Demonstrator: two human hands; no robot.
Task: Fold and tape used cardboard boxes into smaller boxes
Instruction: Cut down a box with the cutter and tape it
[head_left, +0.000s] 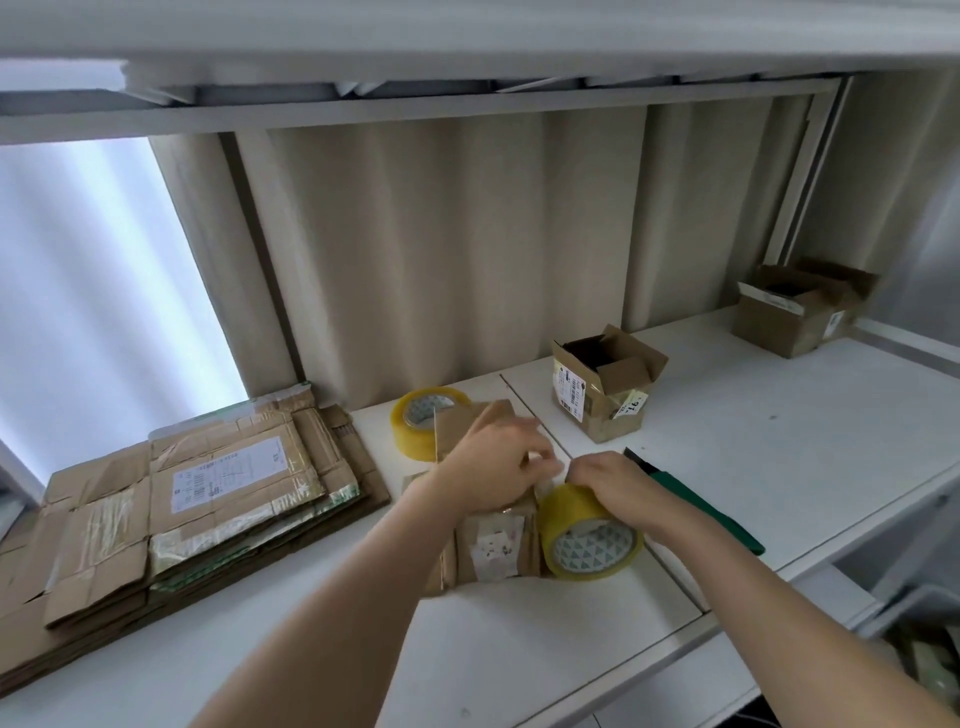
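The left hand (493, 462) lies over the top of a small cardboard box (493, 545) at the middle of the white counter (519, 649), its fingers curled down onto the box's upper edge; whether they pinch a strip of tape there is too blurred to tell. The right hand (613, 483) grips a roll of yellowish clear tape (589, 535) from above, the roll standing on edge and touching the box's right side.

Two tape rolls are in view: the held one and a second roll (423, 423) just behind the box, near the beige curtain (441, 249). A green-handled cutter (696, 499) lies on the counter just right of the right hand.

Three open small boxes stand further back to the right: one labelled box (602, 389) near the middle, and two boxes (795, 312) touching each other at the far corner. One stack of flattened cardboard (182, 509) lies at the left of the counter.
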